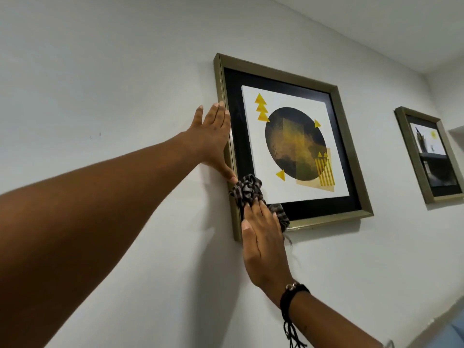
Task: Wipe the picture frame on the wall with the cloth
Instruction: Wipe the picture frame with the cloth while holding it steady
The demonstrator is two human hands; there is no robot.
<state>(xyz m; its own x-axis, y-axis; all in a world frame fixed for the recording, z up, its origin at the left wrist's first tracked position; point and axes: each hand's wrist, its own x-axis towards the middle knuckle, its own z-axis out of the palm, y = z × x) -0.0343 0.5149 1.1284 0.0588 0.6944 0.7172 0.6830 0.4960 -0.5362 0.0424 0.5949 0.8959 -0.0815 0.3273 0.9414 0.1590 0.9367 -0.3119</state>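
Observation:
A gold-green picture frame (pixel 351 151) hangs on the white wall, holding a black mat and a print with a dark circle and yellow triangles. My left hand (pixel 213 136) lies flat against the frame's left side, fingers together and pointing up, thumb down near the lower left. My right hand (pixel 263 237) presses a crumpled black-and-grey checked cloth (pixel 247 188) onto the frame's lower left corner, over the glass and bottom edge. Part of the cloth is hidden under my fingers. A dark bracelet with tassels sits on my right wrist.
A second, similar frame (pixel 426 156) hangs further right on the same wall (pixel 100 71). A recess in the wall shows at the far right edge. The ceiling meets the wall at the upper right.

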